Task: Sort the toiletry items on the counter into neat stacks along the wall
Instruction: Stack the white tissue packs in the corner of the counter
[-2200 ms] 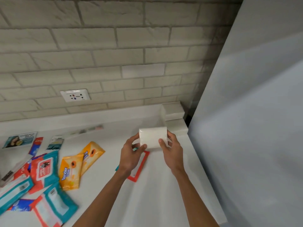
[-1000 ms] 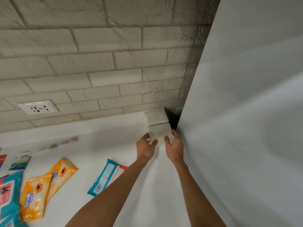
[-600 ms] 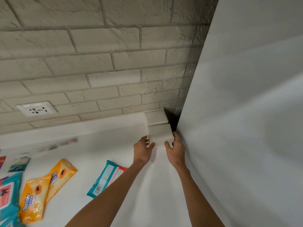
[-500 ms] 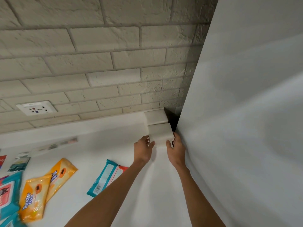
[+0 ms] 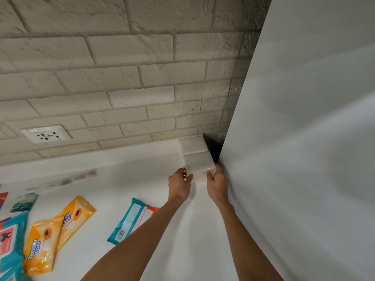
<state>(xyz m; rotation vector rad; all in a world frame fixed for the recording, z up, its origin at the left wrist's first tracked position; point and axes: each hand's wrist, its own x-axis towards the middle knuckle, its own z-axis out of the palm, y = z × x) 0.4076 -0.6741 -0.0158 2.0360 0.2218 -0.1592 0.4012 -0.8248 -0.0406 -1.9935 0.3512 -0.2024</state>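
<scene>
Two white tissue packs sit in the counter's back right corner: a rear white pack (image 5: 190, 145) against the brick wall and a front white pack (image 5: 197, 162) just before it, lying on top of another white one. My left hand (image 5: 179, 186) grips the front pack's left end, thumb on its near edge. My right hand (image 5: 217, 184) grips its right end, squeezed beside the grey panel. Loose wipes lie to the left: a teal wipes pack (image 5: 132, 220) and two orange wipes packs (image 5: 75, 218), overlapping.
A tall grey panel (image 5: 304, 138) walls off the right side. On the brick wall is a socket (image 5: 46, 133). Teal and red packs (image 5: 10, 240) and small sachets (image 5: 24, 199) crowd the counter's left edge. The white counter (image 5: 192, 230) lies under my forearms.
Both hands carried the white pack from mid-counter into the corner and set it on the front stack. Over the last half second they have barely shifted.
</scene>
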